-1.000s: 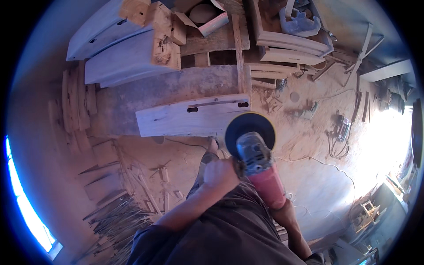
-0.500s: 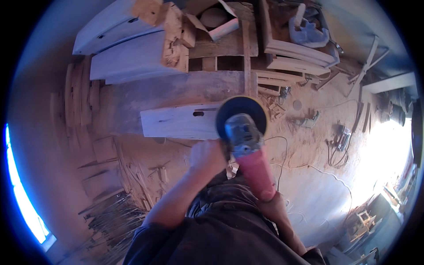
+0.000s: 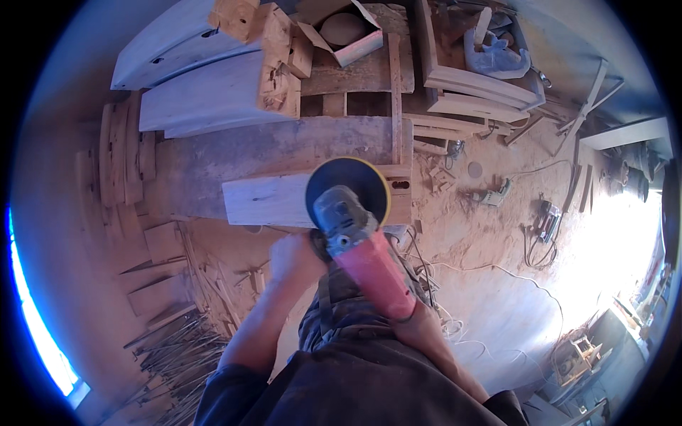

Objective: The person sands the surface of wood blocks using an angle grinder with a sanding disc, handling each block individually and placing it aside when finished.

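Observation:
I hold a red-bodied angle grinder (image 3: 359,245) with a grey head and a round black sanding disc (image 3: 348,190). My left hand (image 3: 293,257) is closed on its side handle. My right hand (image 3: 419,328) grips the rear end of the red body. The disc lies over a pale wooden board (image 3: 266,200) that rests along the front edge of a dusty workbench (image 3: 213,160). The board has two dark slots near its right end.
Curved pale panels (image 3: 192,92) and wood blocks are stacked behind the bench. An open cardboard box (image 3: 344,32) and white frames (image 3: 469,89) sit farther back. Scrap strips (image 3: 185,334) cover the floor at left. Power tools (image 3: 543,220) and cables lie on the sawdust at right.
The grinder's disc has moved left and onto the board, and the bench and board have shifted right in view. Both hands keep their hold on the grinder.

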The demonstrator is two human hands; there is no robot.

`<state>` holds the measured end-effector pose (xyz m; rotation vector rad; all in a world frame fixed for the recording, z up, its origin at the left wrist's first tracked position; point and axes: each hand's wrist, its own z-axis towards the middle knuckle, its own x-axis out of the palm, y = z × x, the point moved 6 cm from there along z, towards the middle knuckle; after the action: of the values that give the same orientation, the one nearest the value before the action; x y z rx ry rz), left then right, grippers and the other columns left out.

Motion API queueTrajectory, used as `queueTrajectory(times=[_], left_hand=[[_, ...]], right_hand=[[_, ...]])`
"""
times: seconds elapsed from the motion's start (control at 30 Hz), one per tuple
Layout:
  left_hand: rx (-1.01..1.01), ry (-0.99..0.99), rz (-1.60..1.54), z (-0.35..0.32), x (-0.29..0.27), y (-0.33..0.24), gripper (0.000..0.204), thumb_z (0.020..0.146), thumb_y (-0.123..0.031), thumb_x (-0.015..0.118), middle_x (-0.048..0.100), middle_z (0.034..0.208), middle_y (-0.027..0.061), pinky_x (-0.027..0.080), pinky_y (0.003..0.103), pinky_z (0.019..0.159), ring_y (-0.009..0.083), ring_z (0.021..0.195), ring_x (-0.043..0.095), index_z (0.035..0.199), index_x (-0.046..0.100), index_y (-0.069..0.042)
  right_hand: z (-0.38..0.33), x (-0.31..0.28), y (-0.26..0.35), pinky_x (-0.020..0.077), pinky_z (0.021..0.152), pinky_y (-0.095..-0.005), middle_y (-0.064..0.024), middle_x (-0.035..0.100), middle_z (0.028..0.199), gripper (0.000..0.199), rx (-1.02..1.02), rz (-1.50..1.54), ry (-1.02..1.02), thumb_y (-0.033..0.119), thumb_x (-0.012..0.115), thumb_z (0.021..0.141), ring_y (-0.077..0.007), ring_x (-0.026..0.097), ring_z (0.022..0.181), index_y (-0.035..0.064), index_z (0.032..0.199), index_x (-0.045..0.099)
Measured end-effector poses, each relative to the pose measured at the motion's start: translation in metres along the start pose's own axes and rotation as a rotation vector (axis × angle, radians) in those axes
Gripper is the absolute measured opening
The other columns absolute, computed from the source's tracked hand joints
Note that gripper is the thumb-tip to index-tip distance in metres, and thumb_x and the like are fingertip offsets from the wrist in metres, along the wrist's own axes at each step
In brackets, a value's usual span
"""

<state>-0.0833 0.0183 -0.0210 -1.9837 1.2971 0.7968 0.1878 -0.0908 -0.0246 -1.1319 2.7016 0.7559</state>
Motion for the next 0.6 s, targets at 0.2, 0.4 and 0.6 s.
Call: queueTrajectory(times=[0.2, 0.4, 0.6], left_hand=[[0.341, -0.024, -0.019, 0.02, 0.023, -0.094, 0.02, 0.076, -0.02, 0.069, 0.072, 0.083, 0.0203, 0.057, 0.051, 0.074, 0.0417, 0.08, 0.071, 0.09, 0.072, -0.005], [0.307, 0.05, -0.052, 0.031, 0.005, -0.081, 0.019, 0.075, -0.017, 0.067, 0.071, 0.087, 0.0232, 0.056, 0.05, 0.078, 0.0412, 0.087, 0.071, 0.089, 0.072, -0.004], [0.145, 0.094, -0.044, 0.025, -0.027, 0.009, 0.028, 0.074, -0.025, 0.071, 0.072, 0.091, 0.0228, 0.056, 0.049, 0.082, 0.0415, 0.089, 0.07, 0.093, 0.072, -0.004]], right_hand=[[-0.015, -0.005, -0.078, 0.0549, 0.072, -0.0416, -0.0197, 0.072, 0.083, 0.033, 0.121, 0.163, -0.151, 0.02, 0.075, 0.074, -0.0295, 0.072, 0.083, -0.0044, 0.095, 0.07], [-0.016, -0.008, -0.033, 0.0509, 0.056, -0.0353, -0.0099, 0.068, 0.065, 0.02, 0.064, 0.223, -0.221, 0.015, 0.074, 0.071, -0.0137, 0.066, 0.063, -0.0039, 0.073, 0.068], [0.005, 0.039, 0.003, 0.0558, 0.071, -0.0392, -0.0187, 0.074, 0.083, 0.029, 0.066, 0.045, -0.129, 0.018, 0.073, 0.076, -0.0236, 0.074, 0.083, -0.0062, 0.091, 0.072]])
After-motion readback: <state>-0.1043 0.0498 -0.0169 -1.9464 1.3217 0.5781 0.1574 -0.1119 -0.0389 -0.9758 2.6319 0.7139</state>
